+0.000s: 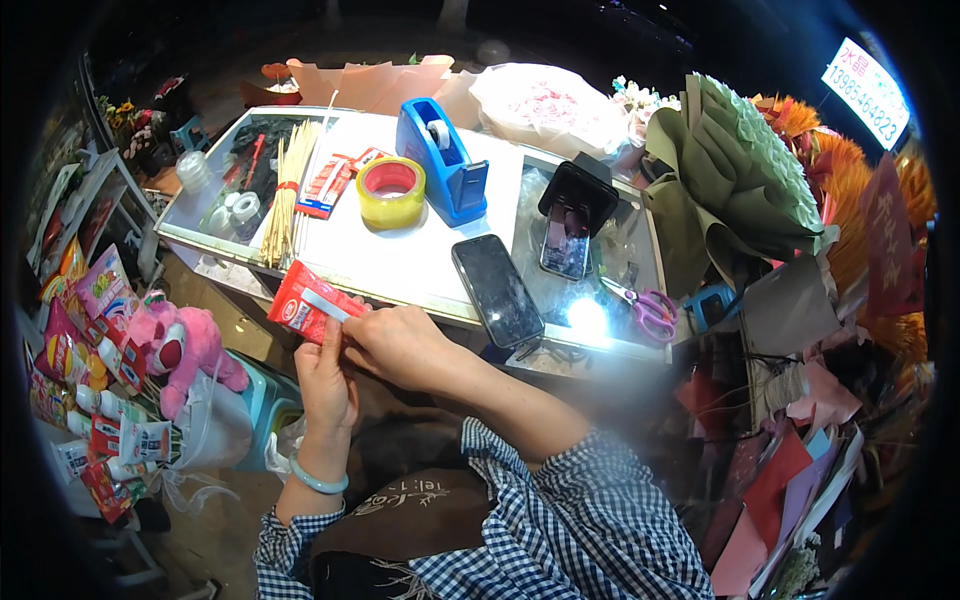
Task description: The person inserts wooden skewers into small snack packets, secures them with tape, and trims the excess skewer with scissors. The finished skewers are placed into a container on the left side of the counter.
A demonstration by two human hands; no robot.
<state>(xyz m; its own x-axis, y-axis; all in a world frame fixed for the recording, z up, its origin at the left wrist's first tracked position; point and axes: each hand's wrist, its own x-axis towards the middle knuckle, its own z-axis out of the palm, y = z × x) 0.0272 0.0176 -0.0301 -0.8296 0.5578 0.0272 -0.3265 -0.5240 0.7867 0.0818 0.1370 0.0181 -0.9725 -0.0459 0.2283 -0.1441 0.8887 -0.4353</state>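
Both my hands meet at a small red snack packet [297,300] just in front of the table's near edge. My left hand [326,385] grips it from below, fingers closed. Over its right end my right hand [398,345] is pinched, fingertips at a pale strip [325,303] lying across the packet; whether the strip is tape cannot be made out. Just beyond lies a bundle of thin wooden sticks [288,200]. Beside it are red flat packets [327,185], a roll of yellow tape [390,194] and a blue tape dispenser [441,160]. A dark phone [497,290] lies right of my right hand.
Purple-handled scissors [650,312], a bright lamp [587,317] and a second phone [566,238] are on the table's right part. Wrapped bouquets [725,170] stand at the far right. To my left, a pink plush toy [190,345] and snack packs surround a white bucket [215,425].
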